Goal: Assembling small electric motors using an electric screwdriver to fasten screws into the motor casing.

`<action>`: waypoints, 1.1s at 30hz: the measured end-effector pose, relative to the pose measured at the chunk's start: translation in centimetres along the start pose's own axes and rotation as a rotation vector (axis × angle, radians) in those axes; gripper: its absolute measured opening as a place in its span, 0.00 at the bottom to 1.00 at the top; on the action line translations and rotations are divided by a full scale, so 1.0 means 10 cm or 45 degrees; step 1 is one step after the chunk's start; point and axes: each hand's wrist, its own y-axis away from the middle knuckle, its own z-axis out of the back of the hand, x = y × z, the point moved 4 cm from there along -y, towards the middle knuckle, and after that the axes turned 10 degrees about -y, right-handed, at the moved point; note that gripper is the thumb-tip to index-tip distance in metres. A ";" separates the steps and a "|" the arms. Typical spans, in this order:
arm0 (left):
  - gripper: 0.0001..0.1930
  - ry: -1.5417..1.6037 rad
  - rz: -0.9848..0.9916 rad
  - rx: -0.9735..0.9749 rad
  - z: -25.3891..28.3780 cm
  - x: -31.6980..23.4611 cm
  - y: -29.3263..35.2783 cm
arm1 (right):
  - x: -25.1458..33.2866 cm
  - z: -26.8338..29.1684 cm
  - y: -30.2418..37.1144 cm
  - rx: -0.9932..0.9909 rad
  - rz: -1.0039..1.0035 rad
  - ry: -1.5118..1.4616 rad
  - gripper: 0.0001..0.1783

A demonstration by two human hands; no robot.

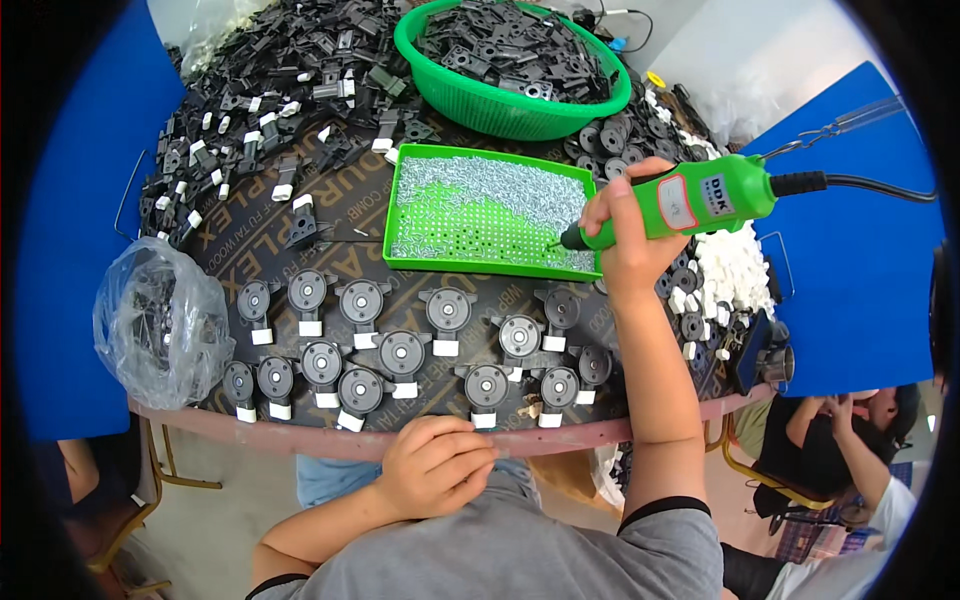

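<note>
Work table (350, 215) seen from above: dark printed board with a curved pinkish rim (570, 437), flanked by flat blue panels (850, 310) at the left and right of the frame. Right of centre, the right hand (640, 235) is clamped around an electric screwdriver (715, 195), fingers wrapped about its front half. Long axis of the tool: slanting gently from upper right toward centre; the bit (552, 246) points left and slightly downward, over the right part of a screw tray (490, 266). Whether the bit touches a screw cannot be told. Screwdriver casing: smooth, rounded, green, with a black nose; a black cord (880, 185) leaves its rear end, and a metal hook (785, 148) and coil spring (872, 114) rise toward the upper right. Tray: shallow, rectangular, bright green, long axis running left to right, floor perforated; loose silvery screws (500, 180) bank along the back and right side. Left hand (435, 460): lower centre, at the table's near edge, fingers curled together; whether the palm encloses anything cannot be told. Between this hand and the tray: round black wheels (449, 310), disc-shaped, on brackets, most with a white block-shaped end toward the lower edge. Upper centre: ribbed green basket (500, 115) heaped with angular black parts (510, 50). Upper left: loose pile of similar dark pieces (300, 60), some white-tipped. Right: mound of small white pieces (740, 270). Left: crumpled clear plastic bag (165, 330), dark contents showing through.
</note>
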 end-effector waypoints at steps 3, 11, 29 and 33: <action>0.11 0.004 -0.021 -0.006 0.03 -0.03 -0.08 | 0.18 -0.01 -0.03 -0.001 0.045 -0.028 0.12; 0.22 -0.321 0.135 0.170 0.11 -0.02 -1.05 | 0.94 -0.09 0.04 -0.028 0.097 -0.008 0.14; 0.25 -0.387 0.230 0.292 -0.69 0.32 -1.38 | 0.48 0.18 0.31 0.266 0.018 0.059 0.12; 0.16 -0.314 0.261 0.249 -0.69 0.34 -1.38 | 0.48 0.19 0.31 0.282 0.034 0.116 0.12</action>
